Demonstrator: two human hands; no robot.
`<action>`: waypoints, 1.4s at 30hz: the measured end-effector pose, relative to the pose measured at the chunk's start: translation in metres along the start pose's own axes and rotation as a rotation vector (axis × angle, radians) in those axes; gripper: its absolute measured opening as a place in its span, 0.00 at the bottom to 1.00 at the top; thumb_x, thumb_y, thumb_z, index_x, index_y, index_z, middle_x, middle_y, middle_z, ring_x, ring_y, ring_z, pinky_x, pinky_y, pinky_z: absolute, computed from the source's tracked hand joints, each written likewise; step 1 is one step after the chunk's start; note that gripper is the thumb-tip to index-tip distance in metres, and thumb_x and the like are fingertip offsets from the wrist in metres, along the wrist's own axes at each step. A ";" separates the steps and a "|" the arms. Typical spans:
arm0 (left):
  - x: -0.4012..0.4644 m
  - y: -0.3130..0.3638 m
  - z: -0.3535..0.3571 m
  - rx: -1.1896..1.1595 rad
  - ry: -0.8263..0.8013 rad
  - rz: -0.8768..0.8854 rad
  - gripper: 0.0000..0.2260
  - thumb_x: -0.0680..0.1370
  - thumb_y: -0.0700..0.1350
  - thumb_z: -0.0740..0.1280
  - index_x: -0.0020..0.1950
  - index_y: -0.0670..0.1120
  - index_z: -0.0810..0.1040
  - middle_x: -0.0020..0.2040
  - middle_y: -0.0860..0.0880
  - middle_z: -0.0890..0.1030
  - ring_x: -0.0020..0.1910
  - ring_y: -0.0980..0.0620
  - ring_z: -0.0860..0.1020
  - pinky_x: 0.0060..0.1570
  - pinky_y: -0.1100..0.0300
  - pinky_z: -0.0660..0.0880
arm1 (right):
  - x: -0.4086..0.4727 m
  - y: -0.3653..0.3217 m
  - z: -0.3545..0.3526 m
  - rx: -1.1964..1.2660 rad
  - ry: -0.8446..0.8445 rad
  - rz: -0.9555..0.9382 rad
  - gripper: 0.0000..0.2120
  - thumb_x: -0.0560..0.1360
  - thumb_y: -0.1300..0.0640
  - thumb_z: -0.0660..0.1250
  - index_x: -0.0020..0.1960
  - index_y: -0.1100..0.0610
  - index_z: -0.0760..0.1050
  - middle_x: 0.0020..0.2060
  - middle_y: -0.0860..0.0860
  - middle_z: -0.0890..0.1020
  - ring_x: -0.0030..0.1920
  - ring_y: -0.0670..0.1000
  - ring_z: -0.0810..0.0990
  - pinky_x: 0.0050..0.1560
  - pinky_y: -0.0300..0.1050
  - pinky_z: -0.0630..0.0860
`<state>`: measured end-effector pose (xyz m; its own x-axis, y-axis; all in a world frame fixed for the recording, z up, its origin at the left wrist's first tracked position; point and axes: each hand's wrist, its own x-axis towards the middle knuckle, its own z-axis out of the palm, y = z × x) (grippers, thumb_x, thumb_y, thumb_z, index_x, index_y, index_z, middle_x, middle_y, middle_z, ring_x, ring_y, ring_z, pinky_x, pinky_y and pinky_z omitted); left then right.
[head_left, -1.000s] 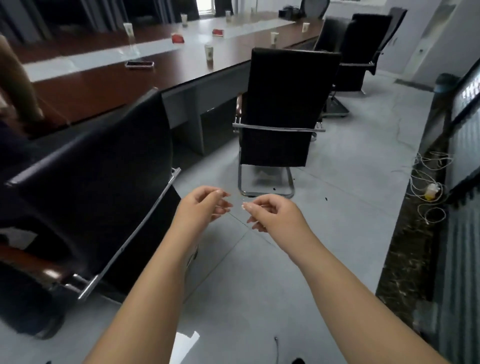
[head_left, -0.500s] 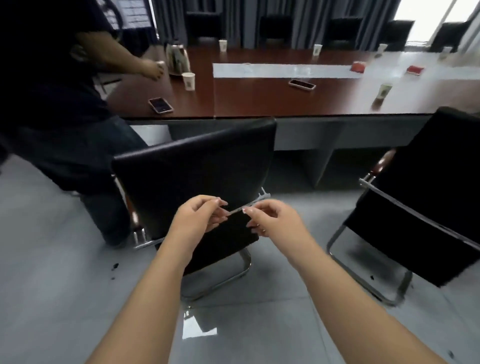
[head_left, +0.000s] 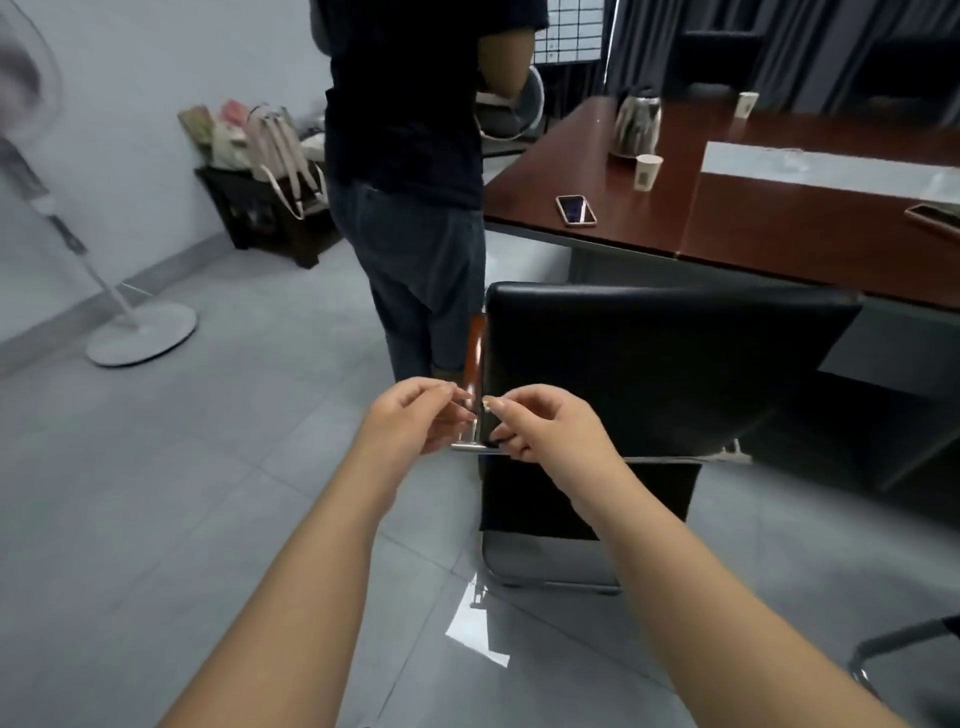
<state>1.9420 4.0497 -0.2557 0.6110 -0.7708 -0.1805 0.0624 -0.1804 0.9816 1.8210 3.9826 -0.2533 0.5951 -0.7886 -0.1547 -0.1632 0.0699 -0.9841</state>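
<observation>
Your left grip (head_left: 410, 415) and right grip (head_left: 540, 423) meet just in front of the black chair (head_left: 649, 364)

Both grips are narrow, thumb to forefinger, fingertips nearly touching; whether they pinch anything you cannot tell; a person (head_left: 415, 208) stands just left of the chair; beyond the chair the surface (head_left: 779, 223) carries a phone (head_left: 575, 210), a paper cup (head_left: 648, 171) and a kettle (head_left: 638, 124).

My left hand (head_left: 410, 418) and right hand (head_left: 543, 428), fingers curled and tips nearly meeting, in front of a black chair (head_left: 675, 364); anything pinched is too small to see. Behind: a person (head_left: 410, 130) and a table (head_left: 779, 228) with a phone (head_left: 575, 210), cup (head_left: 648, 172) and kettle (head_left: 638, 124).
</observation>
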 end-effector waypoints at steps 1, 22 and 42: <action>0.007 0.001 -0.009 -0.005 -0.007 0.007 0.11 0.79 0.41 0.60 0.40 0.45 0.78 0.32 0.52 0.81 0.36 0.55 0.79 0.40 0.65 0.76 | 0.006 -0.001 0.009 0.001 0.003 -0.004 0.05 0.74 0.55 0.68 0.42 0.55 0.76 0.32 0.50 0.79 0.29 0.43 0.75 0.34 0.34 0.73; 0.229 -0.006 -0.174 0.086 -0.247 -0.087 0.10 0.79 0.42 0.60 0.40 0.46 0.77 0.36 0.48 0.80 0.37 0.53 0.79 0.37 0.66 0.75 | 0.195 -0.008 0.178 0.013 0.246 0.131 0.05 0.75 0.53 0.66 0.43 0.54 0.76 0.34 0.50 0.79 0.34 0.46 0.77 0.44 0.42 0.77; 0.548 0.011 -0.126 0.327 -0.570 -0.284 0.08 0.79 0.43 0.61 0.41 0.48 0.75 0.37 0.48 0.80 0.38 0.53 0.78 0.45 0.62 0.74 | 0.494 0.010 0.143 0.104 0.607 0.348 0.12 0.76 0.50 0.66 0.50 0.58 0.78 0.36 0.51 0.80 0.36 0.47 0.77 0.37 0.38 0.74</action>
<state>2.3767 3.7023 -0.3358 0.0930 -0.8502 -0.5182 -0.1361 -0.5264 0.8393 2.2258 3.6815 -0.3518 -0.0269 -0.9092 -0.4155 -0.1704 0.4138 -0.8943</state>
